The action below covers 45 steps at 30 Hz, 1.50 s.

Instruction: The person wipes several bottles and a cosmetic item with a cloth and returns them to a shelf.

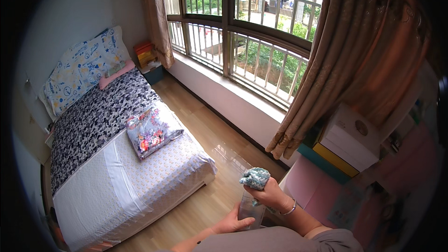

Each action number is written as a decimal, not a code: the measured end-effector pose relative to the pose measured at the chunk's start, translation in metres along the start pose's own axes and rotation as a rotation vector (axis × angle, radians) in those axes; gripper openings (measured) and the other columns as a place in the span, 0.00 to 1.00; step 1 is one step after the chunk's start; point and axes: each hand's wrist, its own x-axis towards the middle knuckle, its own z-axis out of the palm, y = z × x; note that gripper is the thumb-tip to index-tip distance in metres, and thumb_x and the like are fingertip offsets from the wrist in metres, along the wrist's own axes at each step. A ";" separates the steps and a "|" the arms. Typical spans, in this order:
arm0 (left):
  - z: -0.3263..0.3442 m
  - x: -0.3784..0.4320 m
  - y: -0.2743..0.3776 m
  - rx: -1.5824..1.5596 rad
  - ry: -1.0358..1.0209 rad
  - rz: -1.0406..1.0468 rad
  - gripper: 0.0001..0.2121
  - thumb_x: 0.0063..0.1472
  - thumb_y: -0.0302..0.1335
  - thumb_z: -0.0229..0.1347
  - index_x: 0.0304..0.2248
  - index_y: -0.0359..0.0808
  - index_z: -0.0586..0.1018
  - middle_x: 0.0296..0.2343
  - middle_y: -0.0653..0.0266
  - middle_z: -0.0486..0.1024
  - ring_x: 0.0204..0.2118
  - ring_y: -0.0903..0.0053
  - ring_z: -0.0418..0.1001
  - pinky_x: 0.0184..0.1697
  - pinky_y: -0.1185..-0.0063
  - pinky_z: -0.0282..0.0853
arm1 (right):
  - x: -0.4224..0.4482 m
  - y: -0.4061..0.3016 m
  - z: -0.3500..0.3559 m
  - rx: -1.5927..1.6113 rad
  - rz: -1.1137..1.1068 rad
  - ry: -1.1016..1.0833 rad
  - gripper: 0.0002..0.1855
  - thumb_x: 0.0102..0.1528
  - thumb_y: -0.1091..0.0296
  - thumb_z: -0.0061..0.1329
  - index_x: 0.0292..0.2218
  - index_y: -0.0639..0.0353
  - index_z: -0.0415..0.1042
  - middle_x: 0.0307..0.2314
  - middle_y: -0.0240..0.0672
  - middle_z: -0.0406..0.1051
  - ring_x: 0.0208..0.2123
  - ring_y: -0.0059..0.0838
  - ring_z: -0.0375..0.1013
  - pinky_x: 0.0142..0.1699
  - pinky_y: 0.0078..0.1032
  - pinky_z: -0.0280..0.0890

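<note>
A crumpled teal-and-white cloth (pixel 256 177) is bunched up in my right hand (pixel 274 196), which wears a silver bangle at the wrist. Just below it, my left hand (pixel 233 221) grips a clear, box-like plastic container (pixel 252 213) against the front of my body. A small bit of the same cloth shows between the right hand and the container. My sleeve and shirt hide the container's lower end, and its contents are too unclear to tell.
To the left stands a bed (pixel 91 196) bearing a folded floral bundle in clear wrap (pixel 154 131). Long brown curtains (pixel 315 77) flank a barred window (pixel 241 17). A white box (pixel 350 136) sits on a pink-topped surface (pixel 304 185) at the right. Wooden flooring (pixel 199 119) runs between.
</note>
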 end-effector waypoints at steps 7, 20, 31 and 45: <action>-0.034 0.008 0.032 0.227 -0.273 -0.023 0.41 0.46 0.39 0.56 0.51 0.34 0.42 0.46 0.54 0.52 0.51 0.70 0.50 0.52 0.75 0.46 | 0.033 -0.001 -0.026 0.195 0.039 -0.375 0.07 0.42 0.71 0.50 0.26 0.62 0.69 0.22 0.33 0.67 0.25 0.24 0.65 0.31 0.21 0.60; -0.112 0.081 0.041 -0.256 -0.148 -0.077 0.30 0.48 0.36 0.54 0.46 0.31 0.56 0.40 0.62 0.62 0.43 0.78 0.60 0.47 0.78 0.55 | 0.119 0.067 0.010 0.734 0.295 -0.112 0.08 0.50 0.67 0.43 0.30 0.62 0.66 0.23 0.31 0.67 0.27 0.20 0.66 0.34 0.20 0.62; -0.155 0.179 0.087 -0.049 -0.116 -0.062 0.20 0.55 0.31 0.45 0.45 0.33 0.59 0.40 0.65 0.62 0.43 0.79 0.60 0.46 0.80 0.56 | 0.172 0.076 -0.031 -0.440 -0.214 -0.093 0.23 0.39 0.58 0.51 0.39 0.52 0.65 0.40 0.29 0.62 0.46 0.32 0.57 0.50 0.35 0.49; -0.185 0.265 0.123 0.126 -0.375 -0.017 0.21 0.54 0.31 0.46 0.46 0.31 0.59 0.42 0.62 0.61 0.45 0.79 0.59 0.47 0.80 0.54 | 0.254 0.106 -0.063 -0.540 -0.245 -0.083 0.14 0.36 0.56 0.51 0.27 0.52 0.70 0.26 0.29 0.68 0.33 0.29 0.66 0.41 0.27 0.57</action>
